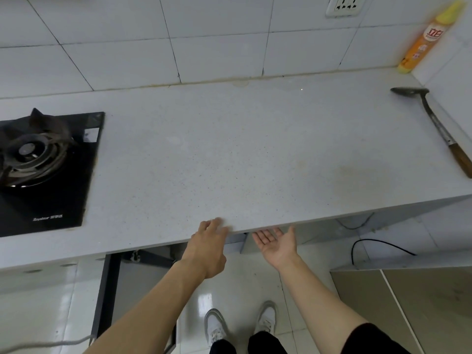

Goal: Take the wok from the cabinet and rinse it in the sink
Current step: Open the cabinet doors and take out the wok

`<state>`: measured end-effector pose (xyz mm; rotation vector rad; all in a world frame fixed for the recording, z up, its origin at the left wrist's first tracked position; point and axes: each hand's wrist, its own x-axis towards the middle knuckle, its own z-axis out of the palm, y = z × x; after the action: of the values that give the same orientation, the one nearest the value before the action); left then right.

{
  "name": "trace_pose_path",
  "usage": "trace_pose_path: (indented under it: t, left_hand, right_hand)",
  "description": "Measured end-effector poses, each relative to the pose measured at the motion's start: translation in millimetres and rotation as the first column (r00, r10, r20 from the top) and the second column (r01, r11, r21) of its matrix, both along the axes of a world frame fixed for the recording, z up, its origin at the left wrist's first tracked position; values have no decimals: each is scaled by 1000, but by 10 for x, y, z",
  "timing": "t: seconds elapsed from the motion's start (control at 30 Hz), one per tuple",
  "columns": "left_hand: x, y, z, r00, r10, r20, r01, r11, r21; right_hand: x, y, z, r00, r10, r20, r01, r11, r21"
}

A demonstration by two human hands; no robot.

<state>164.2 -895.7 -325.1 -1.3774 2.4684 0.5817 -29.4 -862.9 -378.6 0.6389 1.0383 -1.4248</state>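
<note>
No wok and no sink are in view. My left hand (208,247) is at the front edge of the pale speckled countertop (229,154), fingers spread, fingertips over the edge, holding nothing. My right hand (278,242) is just below that edge, palm up, fingers apart and empty. Under the counter a dark-framed cabinet opening (143,259) shows to the left of my left wrist; its inside is hidden by the counter and my arm.
A black gas stove (43,169) is set into the counter at the left. A metal spatula with a wooden handle (439,129) lies at the right, an orange bottle (424,39) in the back corner. A black cable (378,245) runs on the tiled floor.
</note>
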Motion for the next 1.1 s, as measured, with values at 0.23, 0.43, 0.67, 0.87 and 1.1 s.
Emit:
trace_pose_path:
  t: [0.23,0.43,0.67,0.87,1.1]
  left_hand:
    - [-24,21,21,1000,12,17,-12,1000,10]
    - [-83,58,30,998,31,48,-31,1000,-6]
    - [-95,47,57,997,-5,73,5,1000,12]
    - [-116,58,36,991,-59,121,60,998,-2]
    - [-249,123,40,982,-69,178,86,992,-88]
  right_hand:
    - [-38,228,-56,995,86,-47,-85,996,39]
    - [-86,503,-42,936,313,-162,-299,948,110]
    - [-56,936,-61,707,561,-431,-408,821,400]
    - [25,1301,41,337,760,-556,-288,645,708]
    - [-61,1659,65,119,831,-543,-221,556,802]
